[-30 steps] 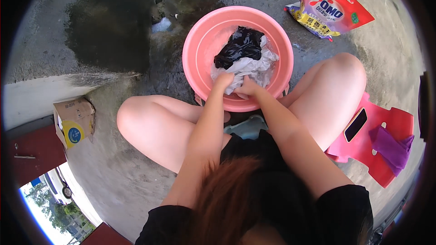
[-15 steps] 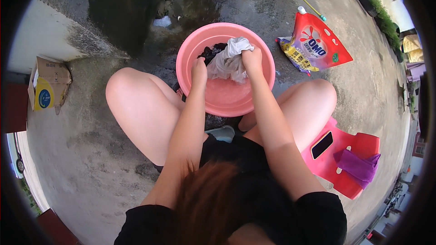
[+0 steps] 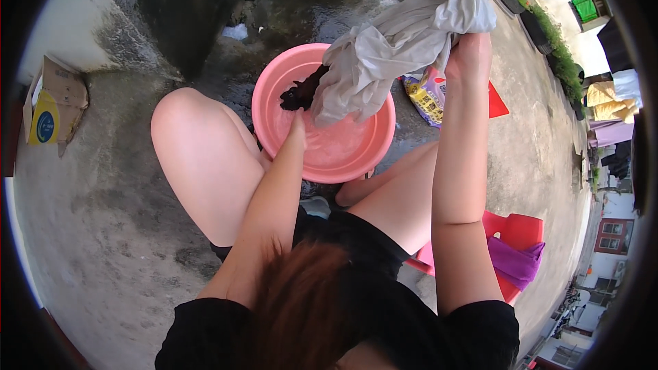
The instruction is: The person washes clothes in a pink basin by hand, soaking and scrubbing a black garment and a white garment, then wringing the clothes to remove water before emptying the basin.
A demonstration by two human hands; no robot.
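the pale grey cloth (image 3: 404,41), which half a second earlier was down in the pink basin (image 3: 258,106), now stretched up and out past its far right rim, its lower end hanging over the water, so most of it seemed clear while the dark cloth (image 3: 305,90) stayed inside. my right hand (image 3: 471,58) was closed around its raised end, and my left hand (image 3: 298,131) was low over the basin beside the dark cloth, though i couldn't make out its grip; beyond, the raised cloth and my arm partly covered the detergent bag (image 3: 425,99).
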